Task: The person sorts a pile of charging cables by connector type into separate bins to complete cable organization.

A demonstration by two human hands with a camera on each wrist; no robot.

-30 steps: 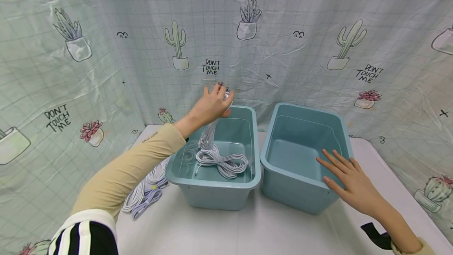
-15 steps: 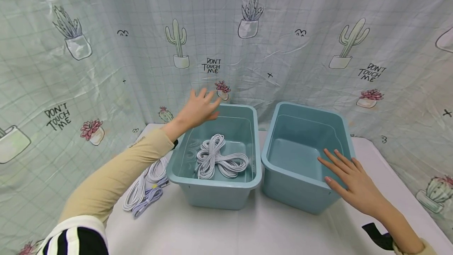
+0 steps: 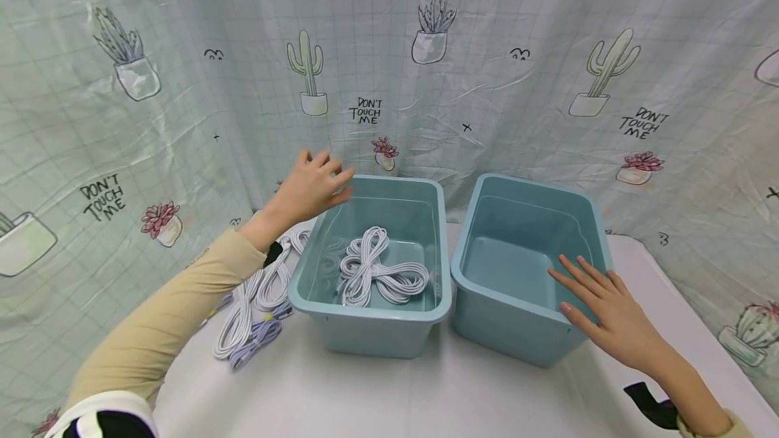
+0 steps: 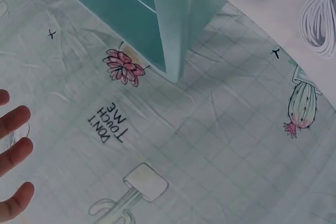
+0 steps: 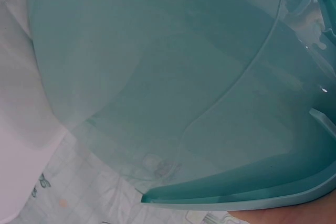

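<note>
Two bundles of white cable (image 3: pixel 364 269) lie crossed inside the left blue-green bin (image 3: pixel 372 315), coiled and tied at their middles. Over that bin's far left corner hovers my left hand (image 3: pixel 310 188), holding nothing, its fingers loosely bent; fingertips (image 4: pixel 17 156) appear apart at the edge of the left wrist view. My right hand (image 3: pixel 611 320) lies with spread, straight fingers at the near right corner of the second blue-green bin (image 3: pixel 517 333). Whether it touches the rim is hard to tell. Nothing shows inside the second bin.
Left of the first bin, more white cable bundles (image 3: pixel 237 330) and a lavender cable bundle (image 3: pixel 255 343) lie on the white table (image 3: pixel 341 397). A cactus-print curtain (image 3: pixel 389 73) hangs behind the bins.
My left hand let a white cable bundle drop into the left bin, onto the other one. It then moved left, away from the bin's middle. The right hand stayed put.
</note>
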